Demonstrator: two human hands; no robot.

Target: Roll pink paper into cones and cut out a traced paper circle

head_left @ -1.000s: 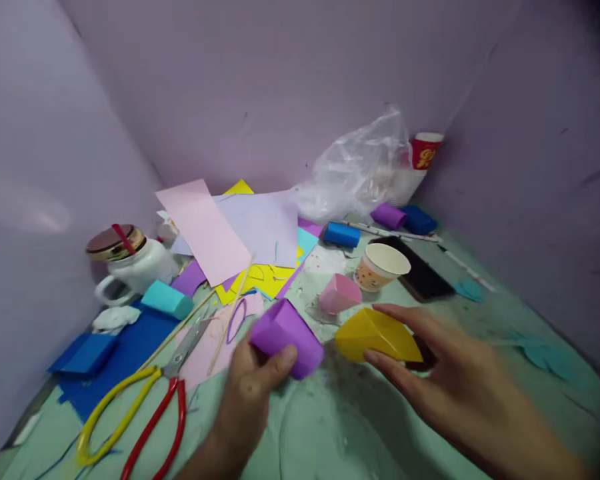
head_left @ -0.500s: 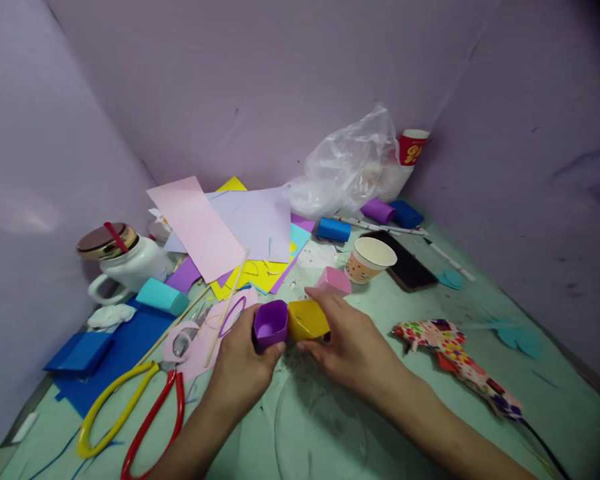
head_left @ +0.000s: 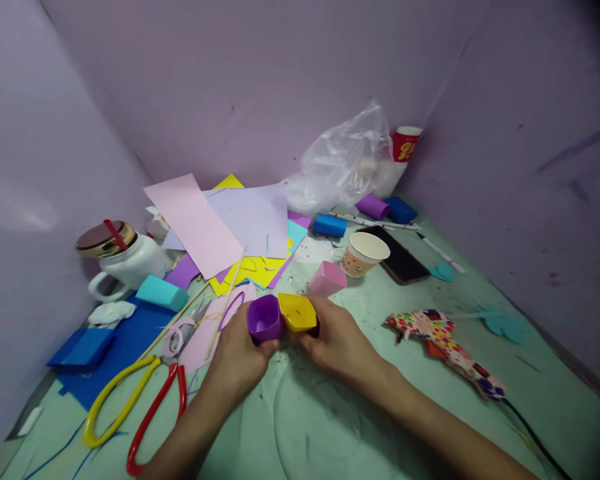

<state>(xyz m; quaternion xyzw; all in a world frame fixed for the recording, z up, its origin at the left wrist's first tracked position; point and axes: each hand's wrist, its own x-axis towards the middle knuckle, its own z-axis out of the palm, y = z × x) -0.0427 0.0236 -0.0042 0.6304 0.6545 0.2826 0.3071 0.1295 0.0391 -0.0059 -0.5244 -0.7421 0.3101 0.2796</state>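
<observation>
My left hand (head_left: 243, 357) is closed round a purple paper tube (head_left: 265, 320), whose open end faces up at me. A yellow paper tube (head_left: 299, 315) is gripped in my right hand (head_left: 337, 337), its opening also turned upward. The two tubes are side by side and seem to touch along their near walls. Just beyond them stands a pink paper tube (head_left: 328, 279), close to the fingers of my right hand. To the left of my left forearm lie large scissors (head_left: 169, 363) with one yellow and one red handle.
A patterned paper cup (head_left: 364, 255) and a phone (head_left: 400, 257) lie behind my right hand. On the right rests a flower-patterned glue gun (head_left: 447, 350) with its cord. Paper sheets (head_left: 260, 220), a white lidded mug (head_left: 135, 263) and a plastic bag (head_left: 335, 167) stand farther back.
Both hands keep hold of their tubes. The yellow tube has tilted a little and its rim sits slightly higher against the purple one. The whole view has shifted slightly.
</observation>
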